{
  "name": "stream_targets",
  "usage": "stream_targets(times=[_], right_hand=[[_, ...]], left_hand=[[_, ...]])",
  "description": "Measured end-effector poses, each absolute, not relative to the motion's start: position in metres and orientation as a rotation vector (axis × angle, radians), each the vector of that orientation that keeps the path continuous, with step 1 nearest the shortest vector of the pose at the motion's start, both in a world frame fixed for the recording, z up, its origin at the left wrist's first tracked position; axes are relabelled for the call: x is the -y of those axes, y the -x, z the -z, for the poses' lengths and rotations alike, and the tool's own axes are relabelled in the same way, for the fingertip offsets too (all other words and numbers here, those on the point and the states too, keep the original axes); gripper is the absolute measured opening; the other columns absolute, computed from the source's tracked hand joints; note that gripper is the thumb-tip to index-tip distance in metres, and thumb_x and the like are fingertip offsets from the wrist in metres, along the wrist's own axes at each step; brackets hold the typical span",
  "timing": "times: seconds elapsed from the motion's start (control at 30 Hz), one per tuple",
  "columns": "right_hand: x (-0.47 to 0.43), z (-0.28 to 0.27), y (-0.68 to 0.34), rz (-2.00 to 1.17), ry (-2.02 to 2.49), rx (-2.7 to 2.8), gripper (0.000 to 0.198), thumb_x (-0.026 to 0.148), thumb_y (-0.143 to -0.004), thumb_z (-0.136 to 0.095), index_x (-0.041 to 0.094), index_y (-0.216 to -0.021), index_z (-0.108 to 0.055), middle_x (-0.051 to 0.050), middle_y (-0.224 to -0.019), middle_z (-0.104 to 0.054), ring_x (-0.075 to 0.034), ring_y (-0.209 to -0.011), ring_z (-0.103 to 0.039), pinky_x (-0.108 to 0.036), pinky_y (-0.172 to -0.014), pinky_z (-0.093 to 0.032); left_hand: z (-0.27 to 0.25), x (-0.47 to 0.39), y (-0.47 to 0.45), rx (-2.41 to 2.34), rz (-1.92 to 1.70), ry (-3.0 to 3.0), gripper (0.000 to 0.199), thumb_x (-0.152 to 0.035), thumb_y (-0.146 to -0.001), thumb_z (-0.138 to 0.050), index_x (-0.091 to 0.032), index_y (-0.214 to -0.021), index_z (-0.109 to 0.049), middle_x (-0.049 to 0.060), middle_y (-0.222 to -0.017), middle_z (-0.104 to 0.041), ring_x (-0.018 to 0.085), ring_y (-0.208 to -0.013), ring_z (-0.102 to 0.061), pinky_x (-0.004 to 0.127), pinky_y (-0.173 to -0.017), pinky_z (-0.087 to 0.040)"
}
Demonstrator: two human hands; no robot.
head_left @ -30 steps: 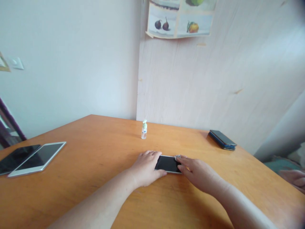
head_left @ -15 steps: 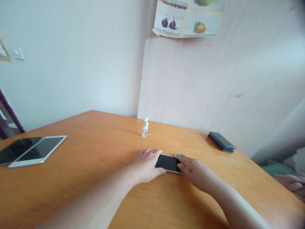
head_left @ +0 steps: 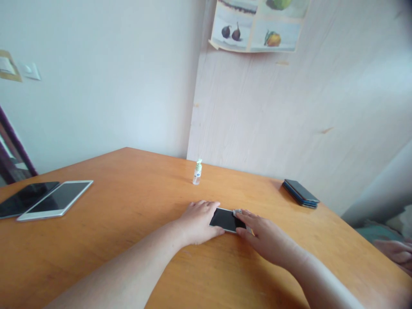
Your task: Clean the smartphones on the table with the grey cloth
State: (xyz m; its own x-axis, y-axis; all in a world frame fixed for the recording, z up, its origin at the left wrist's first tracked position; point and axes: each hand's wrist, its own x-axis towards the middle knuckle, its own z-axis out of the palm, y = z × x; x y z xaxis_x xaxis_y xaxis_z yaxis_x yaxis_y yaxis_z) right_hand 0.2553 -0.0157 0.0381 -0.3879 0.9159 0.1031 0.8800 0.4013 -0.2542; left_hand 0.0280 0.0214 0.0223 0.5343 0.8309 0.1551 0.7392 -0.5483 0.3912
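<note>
A smartphone (head_left: 227, 219) with a dark screen and a white edge lies flat on the wooden table. My left hand (head_left: 200, 222) grips its left end, thumb along the near edge and fingers over the far edge. At the other end, my right hand (head_left: 262, 234) presses a small, pale, crumpled cloth (head_left: 237, 212) onto the screen under its fingertips. Most of the cloth is hidden by the fingers. Beyond the phone, a small clear pump bottle (head_left: 197, 174) with a light green top stands upright.
At the left, a white tablet (head_left: 59, 199) partly overlaps a black tablet (head_left: 25, 199). A stack of dark phones or cases (head_left: 301, 193) lies near the table's right edge. Behind the table (head_left: 128, 171) is a wall with a fruit poster (head_left: 257, 28). Another person's hand (head_left: 394, 253) shows at far right.
My right hand has shifted slightly on the screen, with the cloth a little further left and the thumb lower. The left hand keeps its hold on the phone. The view has turned slightly left.
</note>
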Motion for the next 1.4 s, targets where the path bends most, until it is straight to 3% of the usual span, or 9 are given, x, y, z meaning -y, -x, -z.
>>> stream_targets(times=[0.1,0.3,0.53,0.73,0.93,1.03,1.13,1.4], right_hand=[[0.015,-0.035,-0.255,-0.213,1.625,2.441,0.046,0.036,-0.094,-0.044,0.017,-0.133,-0.058,-0.012,-0.136,-0.058,-0.029,-0.125,-0.054,-0.047,-0.107,-0.040],[0.040,-0.049,-0.238,-0.344,1.361,2.605,0.036,0.042,-0.096,-0.044,0.036,-0.128,-0.061,0.002,-0.133,-0.062,-0.023,-0.122,-0.057,-0.043,-0.107,-0.042],[0.015,-0.029,-0.258,-0.185,1.645,2.448,0.043,0.043,-0.097,-0.039,0.028,-0.133,-0.058,-0.006,-0.136,-0.059,-0.031,-0.130,-0.049,-0.060,-0.110,-0.031],[0.035,-0.049,-0.238,-0.361,1.362,2.601,0.039,0.041,-0.099,-0.038,0.033,-0.129,-0.062,-0.001,-0.137,-0.058,-0.024,-0.129,-0.051,-0.046,-0.111,-0.037],[0.019,-0.037,-0.253,-0.289,1.591,2.510,0.043,0.043,-0.098,-0.037,0.029,-0.133,-0.058,-0.004,-0.137,-0.057,-0.028,-0.130,-0.049,-0.056,-0.111,-0.032],[0.012,-0.032,-0.262,-0.260,1.641,2.476,0.044,0.045,-0.098,-0.037,0.028,-0.130,-0.061,-0.005,-0.136,-0.059,-0.028,-0.129,-0.050,-0.054,-0.110,-0.035],[0.020,-0.038,-0.256,-0.246,1.637,2.484,0.042,0.043,-0.097,-0.038,0.029,-0.130,-0.061,-0.005,-0.136,-0.059,-0.030,-0.130,-0.049,-0.058,-0.110,-0.031],[0.042,-0.058,-0.228,-0.456,1.347,2.630,0.038,0.040,-0.100,-0.034,0.035,-0.121,-0.065,0.000,-0.136,-0.059,-0.023,-0.128,-0.051,-0.049,-0.113,-0.030]], left_hand=[[-0.025,-0.021,-0.027,-1.309,-0.434,-2.477,0.065,-0.054,-0.077,-0.064,-0.024,-0.131,-0.046,0.011,-0.135,-0.058,0.032,-0.123,-0.053,0.043,-0.098,-0.041],[-0.023,-0.024,-0.025,-1.294,-0.445,-2.483,0.074,-0.057,-0.076,-0.064,-0.022,-0.137,-0.040,0.012,-0.138,-0.055,0.033,-0.123,-0.054,0.043,-0.097,-0.043],[-0.015,-0.025,-0.030,-1.266,-0.515,-2.544,0.073,-0.059,-0.074,-0.064,-0.022,-0.133,-0.043,0.011,-0.126,-0.063,0.031,-0.112,-0.060,0.041,-0.093,-0.045],[-0.011,-0.026,-0.032,-1.194,-0.550,-2.548,0.072,-0.060,-0.076,-0.061,-0.021,-0.132,-0.041,0.011,-0.127,-0.063,0.030,-0.115,-0.059,0.042,-0.097,-0.042],[-0.014,-0.021,-0.036,-1.106,-0.483,-2.532,0.070,-0.050,-0.072,-0.064,-0.025,-0.133,-0.039,0.007,-0.121,-0.067,0.028,-0.109,-0.063,0.044,-0.101,-0.039],[-0.022,-0.018,-0.034,-1.128,-0.439,-2.526,0.076,-0.049,-0.070,-0.067,-0.024,-0.136,-0.037,0.008,-0.128,-0.063,0.030,-0.117,-0.059,0.045,-0.105,-0.035],[-0.028,-0.018,-0.030,-1.187,-0.420,-2.496,0.083,-0.049,-0.066,-0.070,-0.022,-0.137,-0.038,0.011,-0.133,-0.060,0.033,-0.120,-0.056,0.042,-0.099,-0.041],[-0.024,-0.024,-0.029,-1.108,-0.452,-2.489,0.090,-0.053,-0.069,-0.069,-0.019,-0.143,-0.031,0.011,-0.128,-0.064,0.031,-0.118,-0.059,0.040,-0.100,-0.042]])
